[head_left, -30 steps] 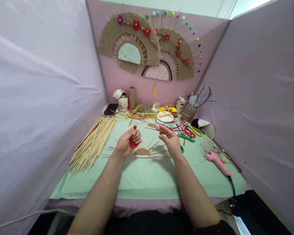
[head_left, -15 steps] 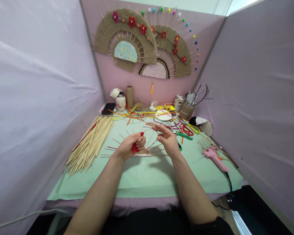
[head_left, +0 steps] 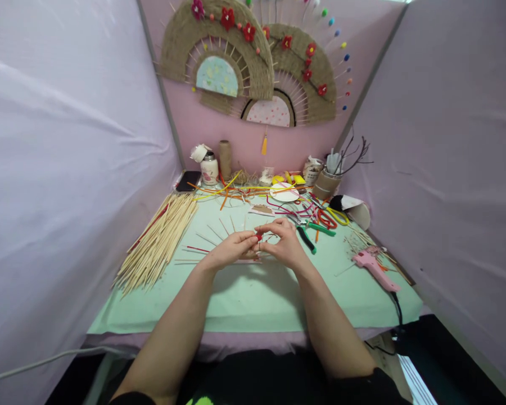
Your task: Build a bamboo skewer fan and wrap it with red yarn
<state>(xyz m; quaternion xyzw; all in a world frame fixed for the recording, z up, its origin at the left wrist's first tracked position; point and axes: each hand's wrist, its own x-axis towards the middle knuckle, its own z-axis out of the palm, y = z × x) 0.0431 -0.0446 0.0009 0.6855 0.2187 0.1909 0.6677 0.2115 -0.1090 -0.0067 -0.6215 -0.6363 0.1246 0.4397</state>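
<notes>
My left hand (head_left: 235,247) is closed, with thumb and fingertips pinching a small soft red piece (head_left: 258,238); most of it is hidden by the fingers. My right hand (head_left: 283,242) meets it from the other side, its fingers bent around the red piece and its fingertips close together. Whatever thin thing these fingers pinch is too small to tell. Beneath both hands lies a half-made fan frame, whose thin sticks (head_left: 214,231) spread out to the left, one of them red (head_left: 197,248). Its middle is mostly covered by my hands.
Many bamboo sticks (head_left: 158,244) lie piled on the left. Green-handled pliers (head_left: 307,239), red scissors handles (head_left: 326,219) and a pink glue gun (head_left: 375,269) are on the right. Pipe cleaners (head_left: 219,194) and jars (head_left: 209,169) line the back, below two decorated fans (head_left: 253,73).
My right hand has moved left and its fingertips now meet the red piece at my left hand. My left hand has shifted slightly right. The camera view has tipped down a little.
</notes>
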